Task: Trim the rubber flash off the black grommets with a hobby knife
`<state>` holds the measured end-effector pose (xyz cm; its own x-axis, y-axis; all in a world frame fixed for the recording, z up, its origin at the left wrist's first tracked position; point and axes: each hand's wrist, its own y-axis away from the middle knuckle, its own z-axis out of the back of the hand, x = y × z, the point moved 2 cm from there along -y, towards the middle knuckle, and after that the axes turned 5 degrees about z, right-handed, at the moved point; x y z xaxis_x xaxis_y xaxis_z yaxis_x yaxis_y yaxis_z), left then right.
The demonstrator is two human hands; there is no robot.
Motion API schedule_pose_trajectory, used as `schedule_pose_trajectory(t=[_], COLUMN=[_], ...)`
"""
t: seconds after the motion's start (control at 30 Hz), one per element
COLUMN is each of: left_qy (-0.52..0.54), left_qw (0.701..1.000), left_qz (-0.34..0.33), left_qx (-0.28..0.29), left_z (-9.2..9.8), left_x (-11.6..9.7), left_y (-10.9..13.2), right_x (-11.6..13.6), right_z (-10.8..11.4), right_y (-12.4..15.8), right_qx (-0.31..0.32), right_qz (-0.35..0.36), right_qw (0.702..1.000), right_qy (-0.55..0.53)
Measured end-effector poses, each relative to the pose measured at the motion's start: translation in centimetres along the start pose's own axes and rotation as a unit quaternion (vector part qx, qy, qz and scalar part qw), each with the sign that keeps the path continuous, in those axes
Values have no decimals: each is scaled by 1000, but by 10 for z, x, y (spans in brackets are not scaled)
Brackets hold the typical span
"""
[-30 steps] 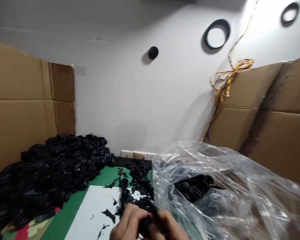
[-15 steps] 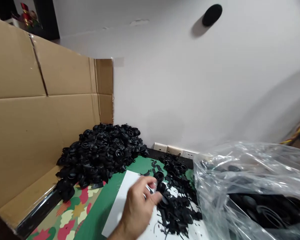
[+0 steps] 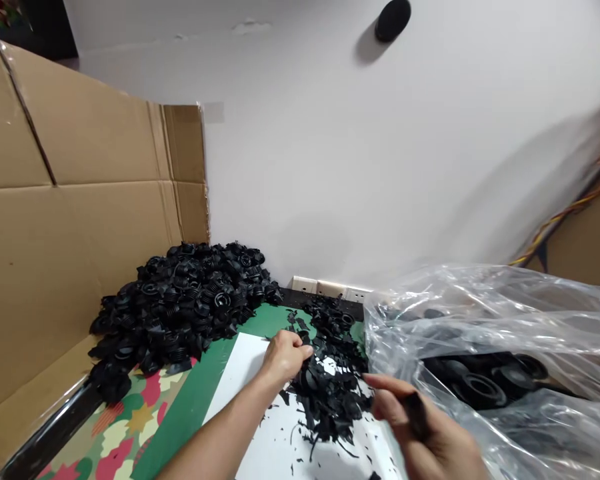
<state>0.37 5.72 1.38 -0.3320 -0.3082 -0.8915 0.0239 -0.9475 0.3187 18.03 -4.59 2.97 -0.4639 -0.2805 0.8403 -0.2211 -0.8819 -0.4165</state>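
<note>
My left hand [image 3: 285, 357] reaches in from the lower left, its fingers closed at the left edge of a heap of black rubber scraps [image 3: 330, 400]. Whatever is between its fingertips, if anything, is hidden. At the lower right, my right hand [image 3: 435, 437] has its index finger pointing left toward the scraps. A dark piece [image 3: 416, 415] sits in its curled fingers, too blurred to name. The scraps lie on a white sheet [image 3: 250, 380], partly over a green surface [image 3: 180, 400]. Farther left rises a large pile of black ribbed rubber parts [image 3: 190, 300].
A tall cardboard wall [image 3: 105, 220] bounds the left side. On the right, a clear plastic bag [image 3: 450, 307] holds black ring-shaped parts [image 3: 480, 390]. Wall sockets [image 3: 330, 289] line the back edge. Patterned paper [image 3: 140, 417] shows at the lower left.
My right hand has come into view at the lower right with a dark piece in it. My left hand now rests farther back, by the scraps. The view has shifted to the right.
</note>
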Motion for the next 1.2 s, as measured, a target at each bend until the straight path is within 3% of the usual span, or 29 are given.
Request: schedule_pose_trajectory(t=[0.07,0.17,0.37,0.5,0.6,0.77,0.9,1.1,1.2], left_qy=[56,155,331,375,383,329,247,214,237], left_qw=[998,987,943,926,922,942,969,977,970], left_qz=[18,21,5,15,6,-6,3,12,31], left_qx=[22,36,33,48,52,62,13,-22,-36], left_z=[5,17,32,29,25,26,30,22,16], left_x=[0,-1,5,9,8,12,31,43,43], left_y=[3,14,38,44,47,55,59,68,73], right_x=[16,14,5,13,17,13,6,6,9], right_z=[-24,-45,-59,-65,-70,-75,-78,-81,-80], right_y=[-6,-18,-22,-16,-9,-2,0,6,6], right_qx=[64,122,104,151,177,121,113,140,125], right_qz=[-26,-56,-70,-109,-139,-183,-199,-200,-163], right_qw=[997,990,987,965,945,946,945,940,954], right_qy=[-21,-53,-101,-184,-239,-238,-232,-238,-219])
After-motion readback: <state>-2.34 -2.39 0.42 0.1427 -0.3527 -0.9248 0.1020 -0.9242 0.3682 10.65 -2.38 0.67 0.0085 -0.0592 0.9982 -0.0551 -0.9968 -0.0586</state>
